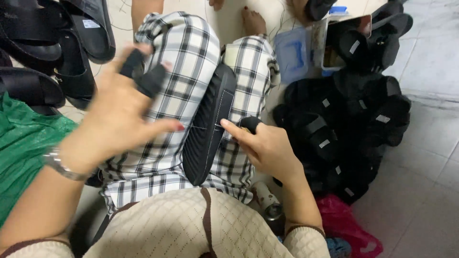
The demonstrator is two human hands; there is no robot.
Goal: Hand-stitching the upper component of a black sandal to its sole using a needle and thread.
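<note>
A black ribbed shoe sole [208, 129] is standing on edge between the person's knees, wedged against the checked trousers [181, 52]. The right hand [267, 148] is pressing against its right side, fingers closed around something dark at the sole's edge; what exactly it is pinching cannot be told. A thin thread [203, 127] is running across the sole towards the left hand [119, 114], which is raised to the left with fingers spread and clamped on nothing, though black guards are covering two fingertips [143, 74]. A metal watch [60, 165] is sitting on that wrist.

Judging from this, stitching is under way, and it would go best with the sole kept braced by the knees, the thread drawn taut and straight, and the guarded fingers taking the strain.

One sole is in hand. Right of the right hand a heap of black sandals [354, 119] is lying, too tangled to count; about four more [52, 48] are lying beyond the left hand. One green cloth [24, 143] and one pink bag [346, 224] are resting alongside.
</note>
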